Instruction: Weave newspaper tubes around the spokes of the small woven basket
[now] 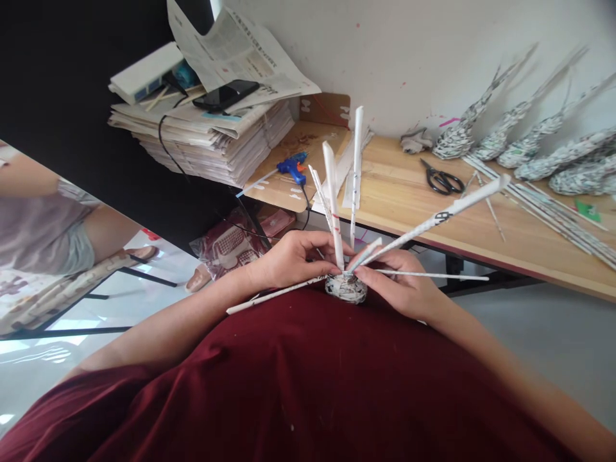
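A small woven base of rolled newspaper (345, 287) rests against my dark red shirt, held between both hands. Several white paper tubes (332, 192) stick up and out from it like spokes. My left hand (293, 260) is closed, pinching an upright tube just above the base. My right hand (402, 282) is closed too, its fingers pinching a long tube (447, 213) that slants up to the right. Two thin tubes lie out flat to either side.
A wooden table (404, 192) stands ahead with black scissors (443, 181), a blue glue gun (293, 168), loose paper tubes (553, 212) and woven newspaper cones (529, 141). A newspaper stack (216, 141) with a phone (226, 95) sits at its left end. Another person's legs (72, 237) show at left.
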Demonstrator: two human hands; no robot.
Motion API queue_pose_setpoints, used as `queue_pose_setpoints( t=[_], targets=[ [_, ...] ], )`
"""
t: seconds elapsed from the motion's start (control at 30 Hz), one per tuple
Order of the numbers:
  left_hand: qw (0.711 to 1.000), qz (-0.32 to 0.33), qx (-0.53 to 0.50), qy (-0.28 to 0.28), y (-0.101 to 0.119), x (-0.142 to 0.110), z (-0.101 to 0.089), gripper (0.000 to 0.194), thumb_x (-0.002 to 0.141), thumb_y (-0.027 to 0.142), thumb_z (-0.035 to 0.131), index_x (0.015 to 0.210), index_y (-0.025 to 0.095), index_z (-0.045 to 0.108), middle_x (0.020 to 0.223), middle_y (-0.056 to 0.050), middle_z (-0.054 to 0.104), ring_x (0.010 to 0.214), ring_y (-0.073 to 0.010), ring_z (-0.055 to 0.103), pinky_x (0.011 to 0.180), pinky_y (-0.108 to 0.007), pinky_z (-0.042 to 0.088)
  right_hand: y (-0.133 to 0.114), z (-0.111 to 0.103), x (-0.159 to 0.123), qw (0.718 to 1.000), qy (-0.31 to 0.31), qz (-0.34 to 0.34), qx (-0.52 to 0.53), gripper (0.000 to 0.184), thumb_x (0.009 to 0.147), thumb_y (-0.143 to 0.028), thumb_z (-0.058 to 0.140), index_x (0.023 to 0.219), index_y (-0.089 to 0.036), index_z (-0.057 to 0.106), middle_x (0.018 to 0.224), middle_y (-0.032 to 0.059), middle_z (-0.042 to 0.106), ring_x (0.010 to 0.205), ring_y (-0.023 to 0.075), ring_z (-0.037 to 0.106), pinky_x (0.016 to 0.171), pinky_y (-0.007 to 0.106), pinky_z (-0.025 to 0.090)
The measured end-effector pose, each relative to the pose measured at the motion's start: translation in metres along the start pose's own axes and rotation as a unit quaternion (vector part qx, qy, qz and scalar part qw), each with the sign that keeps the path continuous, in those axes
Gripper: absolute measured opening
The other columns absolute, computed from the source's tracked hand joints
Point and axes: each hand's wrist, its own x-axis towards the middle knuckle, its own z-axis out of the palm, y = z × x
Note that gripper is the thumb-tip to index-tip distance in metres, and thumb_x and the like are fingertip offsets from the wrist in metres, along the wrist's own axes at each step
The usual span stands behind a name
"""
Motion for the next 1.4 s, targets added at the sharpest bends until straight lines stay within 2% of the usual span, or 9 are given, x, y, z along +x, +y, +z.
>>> queue_pose_setpoints(
  t=[0.13, 0.37, 0.53, 0.7, 0.8, 0.93, 1.03, 1.2, 1.4],
  targets=[
    [0.999, 0.007, -0.051, 0.01, -0.006, -0.001, 0.0, 0.013, 0.085, 0.025, 0.075, 0.087, 0.012, 0.074, 0.083, -0.006, 0.075, 0.078, -0.0151, 0.07, 0.074, -0.023, 0.056, 0.001, 0.001, 0.002, 1.0, 0.001, -0.013, -0.011, 0.007, 0.091, -0.025, 0.065, 0.087, -0.021, 0.07, 0.083, 0.0023, 0.071, 0.076, 0.0176, 0.064, 0.075, 0.032, 0.051],
    [0.998, 0.033, -0.056, 0.025, -0.021, -0.009, 0.001, 0.015, 0.09, 0.026, 0.07, 0.096, 0.012, 0.071, 0.09, -0.009, 0.075, 0.083, -0.0162, 0.071, 0.078, -0.027, 0.059, -0.001, 0.0, 0.003, 0.999, -0.006, -0.011, -0.038, 0.006, 0.087, -0.02, 0.064, 0.086, -0.021, 0.07, 0.082, 0.0027, 0.072, 0.076, 0.0183, 0.066, 0.075, 0.033, 0.052],
    [0.994, 0.054, -0.088, 0.021, -0.024, -0.013, 0.002, 0.023, 0.085, 0.023, 0.075, 0.105, 0.014, 0.066, 0.099, -0.01, 0.074, 0.089, -0.0177, 0.074, 0.082, -0.029, 0.06, 0.001, -0.001, 0.003, 0.999, 0.003, 0.019, -0.044, 0.005, 0.088, -0.022, 0.063, 0.086, -0.021, 0.068, 0.082, 0.0029, 0.072, 0.077, 0.0191, 0.064, 0.075, 0.033, 0.052],
    [0.996, 0.064, -0.052, 0.016, -0.018, -0.012, 0.0, 0.015, 0.082, 0.024, 0.079, 0.085, 0.011, 0.073, 0.101, -0.015, 0.076, 0.092, -0.0211, 0.074, 0.086, -0.032, 0.059, 0.004, 0.0, 0.003, 0.999, 0.003, 0.016, -0.034, 0.005, 0.086, -0.024, 0.065, 0.087, -0.02, 0.069, 0.085, 0.0035, 0.071, 0.078, 0.0186, 0.065, 0.075, 0.032, 0.051],
    [0.994, 0.055, -0.085, 0.042, -0.022, -0.011, 0.002, 0.016, 0.082, 0.023, 0.079, 0.076, 0.011, 0.07, 0.096, -0.014, 0.078, 0.088, -0.0194, 0.074, 0.082, -0.03, 0.059, 0.006, 0.0, 0.003, 0.999, 0.007, 0.019, -0.034, 0.005, 0.087, -0.022, 0.064, 0.088, -0.02, 0.069, 0.085, 0.0028, 0.071, 0.077, 0.0179, 0.065, 0.074, 0.031, 0.051],
    [0.979, 0.027, -0.187, 0.077, -0.03, -0.01, 0.008, 0.025, 0.083, 0.026, 0.079, 0.077, 0.012, 0.06, 0.088, -0.011, 0.078, 0.075, -0.0157, 0.074, 0.072, -0.027, 0.06, 0.005, 0.0, 0.003, 0.999, 0.002, 0.024, -0.023, 0.005, 0.087, -0.021, 0.064, 0.089, -0.019, 0.068, 0.086, 0.0033, 0.072, 0.077, 0.0178, 0.066, 0.074, 0.031, 0.053],
    [0.974, 0.005, -0.21, 0.09, -0.031, -0.007, 0.01, 0.031, 0.083, 0.034, 0.079, 0.079, 0.013, 0.056, 0.081, -0.008, 0.077, 0.068, -0.0148, 0.073, 0.065, -0.026, 0.06, 0.004, 0.0, 0.004, 1.0, 0.0, 0.015, -0.013, 0.005, 0.087, -0.021, 0.064, 0.089, -0.019, 0.069, 0.087, 0.0043, 0.073, 0.079, 0.0185, 0.067, 0.075, 0.031, 0.054],
    [0.984, -0.029, -0.161, 0.067, -0.018, -0.002, 0.008, 0.036, 0.076, 0.036, 0.085, 0.094, 0.013, 0.065, 0.079, -0.004, 0.073, 0.07, -0.0138, 0.07, 0.069, -0.024, 0.058, 0.0, 0.001, 0.006, 1.0, 0.006, -0.012, -0.026, 0.005, 0.085, -0.02, 0.064, 0.086, -0.019, 0.07, 0.086, 0.0042, 0.073, 0.077, 0.0177, 0.068, 0.074, 0.03, 0.055],
    [0.993, -0.036, -0.073, 0.08, -0.011, -0.003, 0.009, 0.029, 0.084, 0.04, 0.076, 0.083, 0.011, 0.068, 0.076, -0.004, 0.068, 0.07, -0.0135, 0.063, 0.068, -0.025, 0.052, -0.003, 0.0, 0.008, 0.998, 0.003, -0.026, -0.049, 0.01, 0.083, -0.015, 0.062, 0.087, -0.018, 0.07, 0.087, 0.0038, 0.074, 0.075, 0.0163, 0.067, 0.071, 0.028, 0.054]
  ],
)
